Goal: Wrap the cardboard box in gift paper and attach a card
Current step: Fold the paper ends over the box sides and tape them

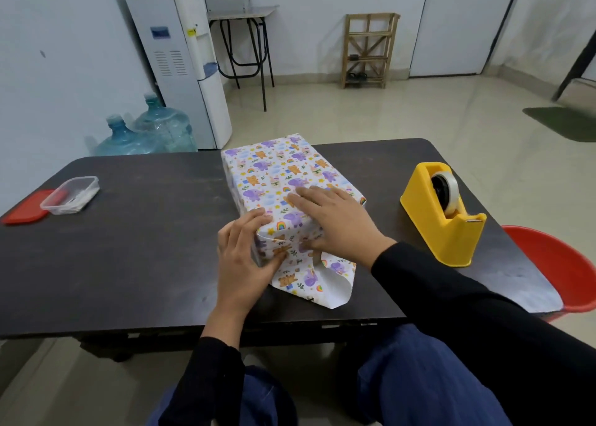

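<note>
Wrapped box (277,180) at the counter (145,248) middle, paper flap (309,280) at its near end lying loose — left hand (242,261) pressing the near-left corner fold, right hand (335,222) flat on top, fingers (303,196) of both open, gripping nothing, tape dispenser (445,212) at right.

Matt printed gift paper (277,180) on a dull dark table (145,232) (glossy yellow plastic tape dispenser (442,219) alongside).

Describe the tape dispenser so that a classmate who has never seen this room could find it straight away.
Start at the dark table with the wrapped box in its middle. Right of the box, near the table's right edge, stands the tape dispenser. It is the only yellow thing there, a chunky block holding a roll of clear tape.
</note>
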